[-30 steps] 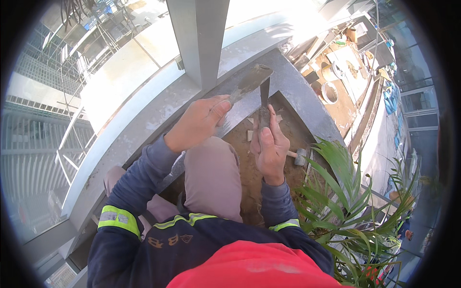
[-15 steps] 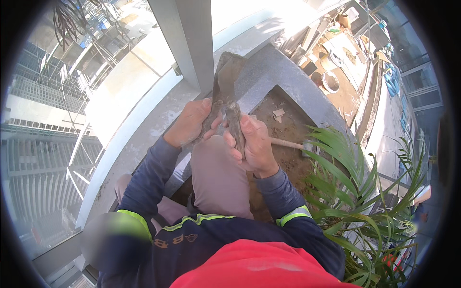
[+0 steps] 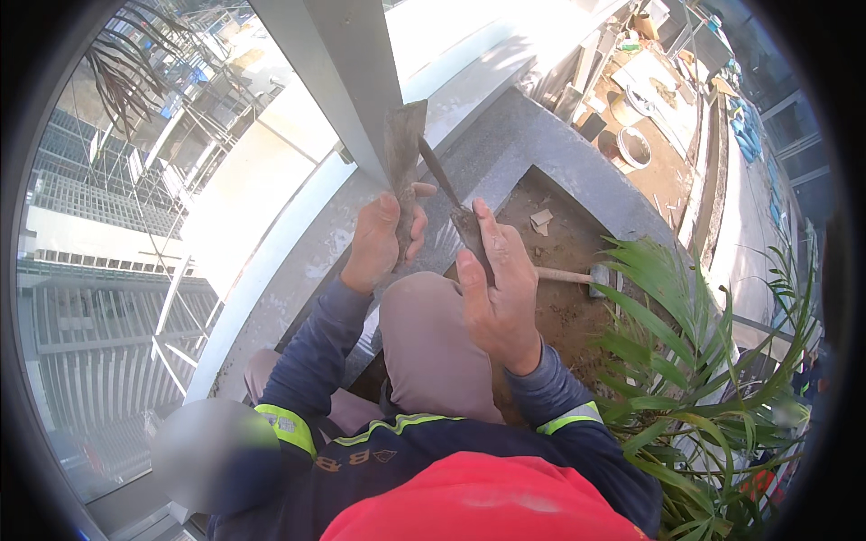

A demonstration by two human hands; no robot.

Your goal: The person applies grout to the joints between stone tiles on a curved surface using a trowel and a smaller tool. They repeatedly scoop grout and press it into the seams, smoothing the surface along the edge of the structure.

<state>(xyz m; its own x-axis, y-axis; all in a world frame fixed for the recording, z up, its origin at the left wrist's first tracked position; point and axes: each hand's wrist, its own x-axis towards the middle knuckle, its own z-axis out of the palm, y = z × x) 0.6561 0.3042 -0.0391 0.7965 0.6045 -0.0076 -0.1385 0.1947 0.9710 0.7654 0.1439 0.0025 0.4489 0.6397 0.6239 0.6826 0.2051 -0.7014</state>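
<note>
My left hand [image 3: 379,236] grips a flat, grey-brown, mortar-crusted tool [image 3: 404,140] held upright; its wider end points away from me, and its exact kind is unclear. My right hand [image 3: 503,293] holds a narrow dark tool [image 3: 440,171], crusted where it meets the palm, between thumb and straightened fingers. Its thin end leans toward the left-hand tool; I cannot tell whether they touch. Both hands are above my bent knee [image 3: 437,316]. A hammer [image 3: 564,274] with a wooden handle and a grey head lies on the soil just beyond my right hand.
A grey stone ledge [image 3: 492,135] borders the soil bed [image 3: 568,225], where a pale broken chip [image 3: 540,220] lies. A metal post [image 3: 347,81] rises ahead by the glass. Leafy palm fronds [image 3: 667,361] crowd the right. A bucket [image 3: 634,149] and debris stand farther off.
My hands have moved apart, the right one loosening its fingers and tilting its tool. The left-hand tool has turned, so its end looks narrower. The whole view has shifted slightly.
</note>
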